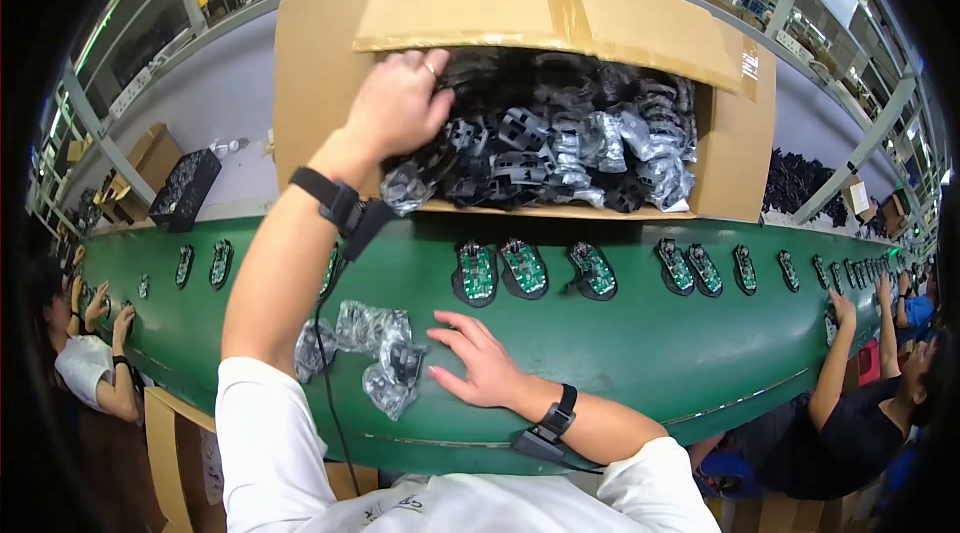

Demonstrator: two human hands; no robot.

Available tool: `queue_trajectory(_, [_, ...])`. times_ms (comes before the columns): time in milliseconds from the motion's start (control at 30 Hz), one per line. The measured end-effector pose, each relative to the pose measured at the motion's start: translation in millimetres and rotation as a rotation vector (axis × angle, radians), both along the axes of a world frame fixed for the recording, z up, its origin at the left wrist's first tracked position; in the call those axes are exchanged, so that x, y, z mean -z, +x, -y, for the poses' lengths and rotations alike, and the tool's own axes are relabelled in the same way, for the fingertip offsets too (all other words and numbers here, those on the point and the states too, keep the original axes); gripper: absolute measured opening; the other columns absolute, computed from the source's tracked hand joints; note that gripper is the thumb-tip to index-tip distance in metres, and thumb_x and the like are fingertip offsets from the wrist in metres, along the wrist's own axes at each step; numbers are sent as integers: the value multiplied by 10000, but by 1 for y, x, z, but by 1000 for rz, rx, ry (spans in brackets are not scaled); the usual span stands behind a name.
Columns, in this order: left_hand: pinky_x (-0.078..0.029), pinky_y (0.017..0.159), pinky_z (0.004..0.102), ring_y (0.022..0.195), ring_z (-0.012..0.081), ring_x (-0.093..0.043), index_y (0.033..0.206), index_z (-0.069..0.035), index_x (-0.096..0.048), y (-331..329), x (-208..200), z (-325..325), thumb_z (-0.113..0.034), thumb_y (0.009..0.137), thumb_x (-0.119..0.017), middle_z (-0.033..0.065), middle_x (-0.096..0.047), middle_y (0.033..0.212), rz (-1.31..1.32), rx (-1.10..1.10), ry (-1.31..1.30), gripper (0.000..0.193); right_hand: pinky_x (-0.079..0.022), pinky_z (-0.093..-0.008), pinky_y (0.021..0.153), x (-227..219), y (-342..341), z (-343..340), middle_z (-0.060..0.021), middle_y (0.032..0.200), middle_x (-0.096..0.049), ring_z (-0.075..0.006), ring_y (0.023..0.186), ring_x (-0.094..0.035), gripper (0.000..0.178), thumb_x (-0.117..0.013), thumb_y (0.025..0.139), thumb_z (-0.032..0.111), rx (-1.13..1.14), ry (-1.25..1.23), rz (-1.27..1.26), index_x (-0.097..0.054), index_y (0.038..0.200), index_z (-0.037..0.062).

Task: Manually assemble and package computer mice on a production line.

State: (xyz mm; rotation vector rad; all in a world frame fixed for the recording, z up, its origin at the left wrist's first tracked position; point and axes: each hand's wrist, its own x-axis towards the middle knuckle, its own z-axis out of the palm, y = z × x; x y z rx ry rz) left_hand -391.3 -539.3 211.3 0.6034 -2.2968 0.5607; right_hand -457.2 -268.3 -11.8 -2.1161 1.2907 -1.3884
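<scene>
My left hand (398,101) reaches into the large cardboard box (325,123), close under its top flap. Its thumb stands apart from the bent fingers, whose tips are partly hidden, and nothing shows in its grasp. Below it lie many black plastic parts in clear bags (525,138). My right hand (482,361) hovers over or rests on the green table (640,363), fingers spread and holding nothing. Just left of it sit several clear plastic bags (392,358) with dark parts inside. Both wrists wear black straps, and a thin cable hangs by the left forearm.
A row of dark oval housings with green circuit boards (476,271) runs along the table between the box and me. A black bin (186,189) of small parts stands at left; dark parts (797,183) are heaped at right. Other people work at both ends.
</scene>
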Motion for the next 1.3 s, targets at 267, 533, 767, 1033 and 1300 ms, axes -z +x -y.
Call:
queue_trajectory(267, [-558,919,483,1046,450,-676,1501,-164,-528,-30,-123,74,-393,886,-684,226,-716,1183,128,-249,104,675,-494,-469,979,-29,-115,-44,-139,1270,-637,-376,1195,-582,366,-759,776,150,544,-93,-393,-688,1128,81])
queue_trajectory(533, [-415,1152,436,1367,336,-515,1503,-144,-513,-52,-104,59,-625,727,-779,141,-549,1500,664,-324,-9,951,-506,-483,1021,13,-134,-54,-149,1339,-614,-391,1239,-561,392,-759,788,126,427,52,-355,-701,1175,96])
queue_trajectory(767, [-404,1159,438,1378,349,-498,1499,-135,-512,-49,-94,80,-576,728,-779,149,-534,1510,678,-403,60,927,-523,-475,1003,5,-144,-49,-142,1311,-613,-381,1213,-566,410,-774,779,116,336,57,-286,-697,1180,85])
queue_trajectory(1033, [-391,1166,440,1390,364,-477,1494,-124,-511,-69,-72,69,-521,730,-779,158,-516,1521,648,-468,125,902,-516,-468,1008,7,-152,-51,-124,1299,-611,-372,1227,-553,426,-777,774,110,343,63,-276,-688,1190,90])
queue_trajectory(1300, [-378,1173,442,1403,380,-457,1489,-114,-509,-37,-84,92,-465,731,-780,168,-499,1533,586,-542,194,878,-523,-463,987,9,-155,-49,-108,1228,-621,-364,1193,-566,399,-773,773,91,367,61,-264,-700,1165,107])
